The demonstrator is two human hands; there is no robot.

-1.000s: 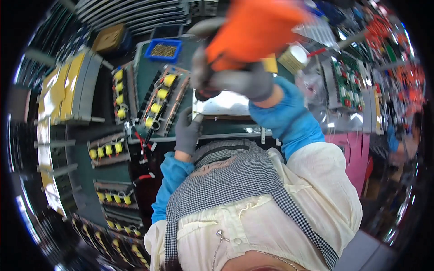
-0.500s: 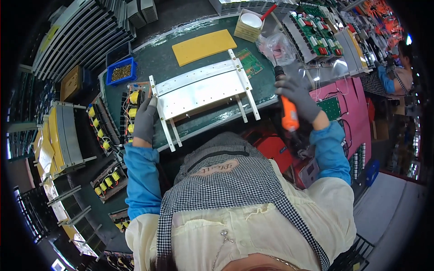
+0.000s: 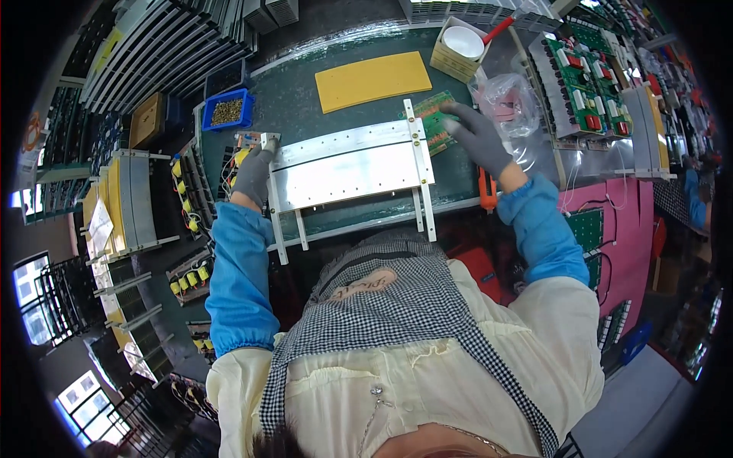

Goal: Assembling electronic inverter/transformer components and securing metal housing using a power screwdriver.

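Observation:
A silver metal panel (image 3: 343, 168) with pale slotted bars across both ends stands on the green workbench. My left hand (image 3: 253, 174), in a grey glove, grips its left end bar near the far corner. My right hand (image 3: 477, 137), also gloved, is raised just beyond the panel's right end, holding nothing, with its fingers apart. Beneath the right fingers lies a green circuit board (image 3: 437, 140), partly covered by the panel and the hand. Beside my right wrist hangs an orange power screwdriver (image 3: 486, 189), its upper part hidden behind the hand and forearm.
A yellow sheet (image 3: 374, 81) lies behind the panel. At the back left is a blue bin (image 3: 227, 111) of small brass-coloured screws. A carton with a white bowl (image 3: 463, 42), a clear plastic bag (image 3: 508, 103) and populated circuit boards (image 3: 588, 84) occupy the right.
My right hand has let go of the orange screwdriver and moved left and up toward the panel's right end. My left hand stays on the left bar. The whole view has shifted.

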